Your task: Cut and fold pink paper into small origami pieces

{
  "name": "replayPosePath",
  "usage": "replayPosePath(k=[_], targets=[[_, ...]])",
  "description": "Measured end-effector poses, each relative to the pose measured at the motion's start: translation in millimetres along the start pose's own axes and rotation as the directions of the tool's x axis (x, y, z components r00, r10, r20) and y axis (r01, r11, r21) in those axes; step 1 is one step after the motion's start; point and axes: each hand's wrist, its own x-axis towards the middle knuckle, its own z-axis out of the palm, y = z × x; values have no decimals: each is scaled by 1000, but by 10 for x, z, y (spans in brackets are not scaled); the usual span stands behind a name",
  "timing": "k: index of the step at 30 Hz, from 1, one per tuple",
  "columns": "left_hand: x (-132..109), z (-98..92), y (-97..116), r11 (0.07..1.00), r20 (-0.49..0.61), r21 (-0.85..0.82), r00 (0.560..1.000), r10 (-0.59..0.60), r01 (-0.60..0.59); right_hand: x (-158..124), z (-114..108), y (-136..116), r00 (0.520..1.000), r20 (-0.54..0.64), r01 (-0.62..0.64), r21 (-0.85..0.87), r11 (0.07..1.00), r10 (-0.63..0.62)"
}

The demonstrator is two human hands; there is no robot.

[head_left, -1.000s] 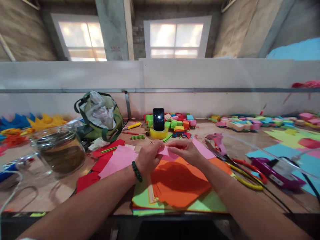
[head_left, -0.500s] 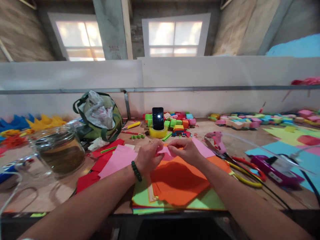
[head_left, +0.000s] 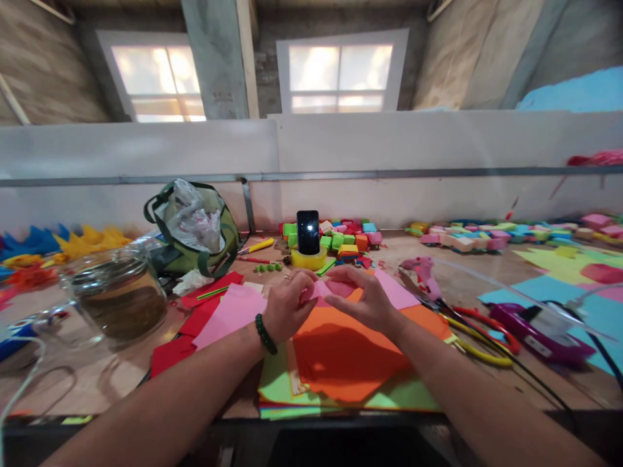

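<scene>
A small piece of pink paper (head_left: 321,290) is pinched between the thumb and fingers of my left hand (head_left: 288,303), which has a dark green bead bracelet (head_left: 265,334) at its wrist. My right hand (head_left: 367,301) is at the paper's right side, thumb and fingers spread apart. Whether it touches the paper I cannot tell. Below both hands lies a stack of orange paper (head_left: 350,350) on top of light green sheets (head_left: 277,383). Larger pink sheets lie to the left (head_left: 231,308) and to the right (head_left: 395,290) of my hands.
Scissors with red and yellow handles (head_left: 487,347), a pink glue gun (head_left: 427,275) and a purple power strip (head_left: 540,334) lie right. A glass jar (head_left: 117,295) and green bag (head_left: 195,233) stand left. A phone (head_left: 308,231) stands on yellow tape (head_left: 309,259) before colourful paper pieces (head_left: 357,240).
My right hand's thumb and fingers have spread apart from their pinch on the pink paper. My left hand still grips it in nearly the same place.
</scene>
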Motion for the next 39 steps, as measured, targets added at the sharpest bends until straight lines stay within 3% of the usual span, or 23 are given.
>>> replayPosePath(k=[4,8,12,17,23,30,39], targets=[[9,-24,1,998,-61,34,996,64,-62,-37,-18,14,991,-32,130,-69,989,-132],[18,-32,5,992,-107,57,988,114,-108,-36,-14,-22,927,-93,329,-268,905,-364],[10,-29,6,992,-113,36,986,126,-123,-26,-6,-63,881,-87,405,-373,835,-466],[-1,-18,-7,998,-130,-10,989,66,-67,-13,-59,-55,865,-62,422,-447,789,-498],[-2,18,47,992,-65,-92,995,78,-83,-22,-68,-24,838,-75,424,-535,731,-540],[0,30,59,987,-54,-155,998,30,-38,-36,-42,-54,809,17,510,-515,689,-587],[-8,40,44,986,-59,-165,998,30,-39,-30,-58,-99,772,14,541,-539,645,-636]])
